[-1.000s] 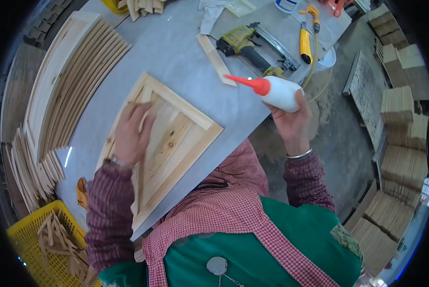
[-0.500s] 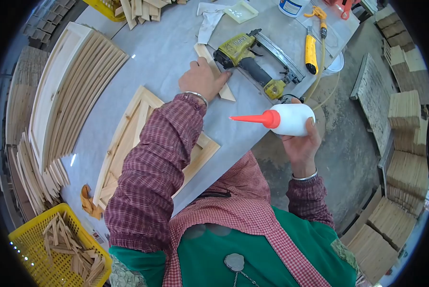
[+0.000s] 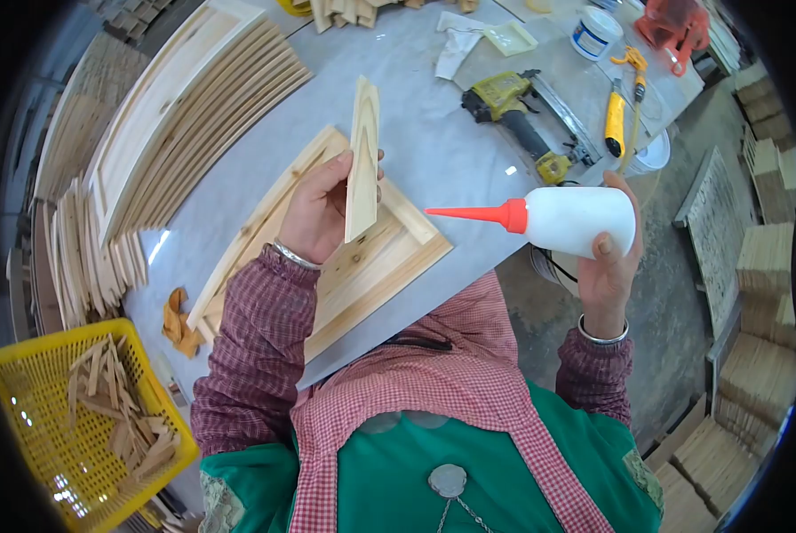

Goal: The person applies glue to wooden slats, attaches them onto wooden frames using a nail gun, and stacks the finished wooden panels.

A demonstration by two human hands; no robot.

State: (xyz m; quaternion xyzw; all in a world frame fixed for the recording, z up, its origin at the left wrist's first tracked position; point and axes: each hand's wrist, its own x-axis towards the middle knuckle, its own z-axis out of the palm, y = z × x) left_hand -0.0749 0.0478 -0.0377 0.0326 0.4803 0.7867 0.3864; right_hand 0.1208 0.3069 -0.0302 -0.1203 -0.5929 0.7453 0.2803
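While the table (image 3: 456,155) carries the work, the stack (image 3: 229,98) stands toward ten o'clock of the panel (image 3: 376,266), which lies flat mid-view, partly hidden by the left arm. The nail gun (image 3: 509,115) rests toward one o'clock of it. The right hand (image 3: 607,275) is closed round the bottle (image 3: 585,220), lying sideways with its nozzle (image 3: 478,214) toward nine o'clock. The left hand (image 3: 316,209) grips the slat (image 3: 363,160) over the panel, near the nozzle but apart. The step looks like presenting slat to nozzle; the next move seems to call for a steady slat and careful aim.
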